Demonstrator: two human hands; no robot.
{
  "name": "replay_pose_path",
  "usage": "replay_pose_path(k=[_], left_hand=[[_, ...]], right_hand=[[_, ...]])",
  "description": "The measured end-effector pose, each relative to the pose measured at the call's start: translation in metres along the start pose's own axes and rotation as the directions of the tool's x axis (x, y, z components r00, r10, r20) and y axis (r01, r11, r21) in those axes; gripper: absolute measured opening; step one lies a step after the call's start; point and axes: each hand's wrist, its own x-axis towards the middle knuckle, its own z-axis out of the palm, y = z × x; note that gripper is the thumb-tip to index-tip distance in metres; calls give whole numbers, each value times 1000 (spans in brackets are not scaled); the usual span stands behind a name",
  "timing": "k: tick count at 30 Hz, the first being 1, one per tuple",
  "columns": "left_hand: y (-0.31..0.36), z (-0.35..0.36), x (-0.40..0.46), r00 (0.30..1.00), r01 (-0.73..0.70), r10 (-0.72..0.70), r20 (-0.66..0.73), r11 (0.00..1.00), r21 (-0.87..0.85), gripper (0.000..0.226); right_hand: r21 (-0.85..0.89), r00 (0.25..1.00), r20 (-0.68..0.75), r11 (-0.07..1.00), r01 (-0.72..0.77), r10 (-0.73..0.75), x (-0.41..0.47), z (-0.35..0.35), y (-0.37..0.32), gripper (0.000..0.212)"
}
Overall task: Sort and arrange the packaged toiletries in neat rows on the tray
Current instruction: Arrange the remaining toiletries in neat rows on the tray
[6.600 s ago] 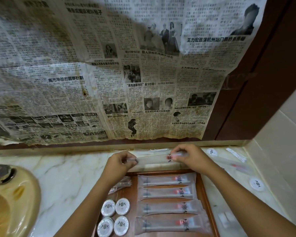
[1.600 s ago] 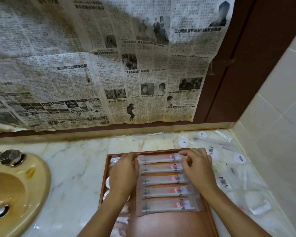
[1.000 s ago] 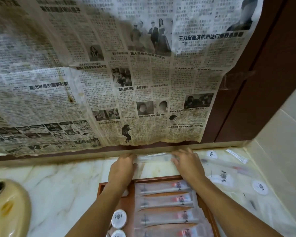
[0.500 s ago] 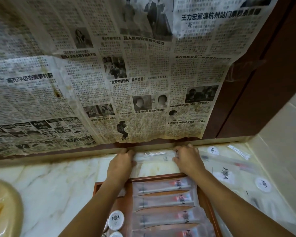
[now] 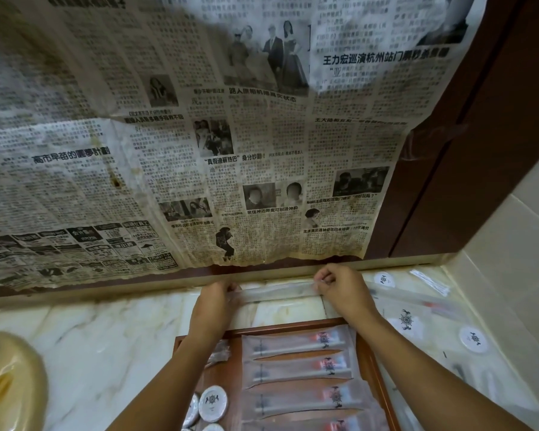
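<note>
Hands first: the left hand [image 5: 216, 301] pinches one end of a long clear packet [image 5: 277, 293] and the right hand [image 5: 339, 289] pinches the other, so the packet is stretched between them at the back of the marble tabletop [image 5: 100, 340], just under the torn lower edge of the newspaper [image 5: 199, 150] on the wall. What the packet contains is too blurred to tell.

Nearer the person, the wooden tray [image 5: 367, 362] already carries a column of toothbrush packets [image 5: 296, 342] lying parallel, with round white tins [image 5: 212, 403] to their left. More loose packets and round tins [image 5: 473, 339] lie on the tabletop to the right of the tray, still unsorted.

The risk, as I judge it, lies in the film itself: it looks thin and slippery, and a two-ended pinch can let one end slide free and drop askew. Bringing it over the tray could also drag a forearm across the toothbrush packets and knock their rows crooked. The tray's far end also looks short of space.
</note>
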Motion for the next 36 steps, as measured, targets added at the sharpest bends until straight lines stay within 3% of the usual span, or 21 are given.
replay_pose_path(k=[5, 9, 13, 18, 30, 36], left_hand=[[4, -6, -7, 994, -8, 1, -106, 998, -63, 1], [15, -24, -18, 985, -5, -27, -170, 982, -187, 11], [24, -44, -44, 987, -4, -52, -155, 942, -336, 19], [26, -61, -89, 983, 20, -85, -164, 930, -366, 18], [11, -67, -197, 990, 117, -140, 4, 815, -568, 7], [9, -57, -248, 995, 81, -43, 88, 863, -498, 9]], right_hand=[[68, 984, -159, 994, 89, -77, -13, -1, -1, 10], [217, 980, -196, 974, 68, -24, -22, -15, -11, 7], [315, 990, -143, 947, 61, -16, -40, -35, -21, 8], [378, 1000, -1, 926, -22, 24, -70, -54, -27, 9], [304, 994, 105, 950, -65, 35, -178, -82, -17, 10], [234, 992, 97, 967, -105, 84, -243, -90, -3, 11]])
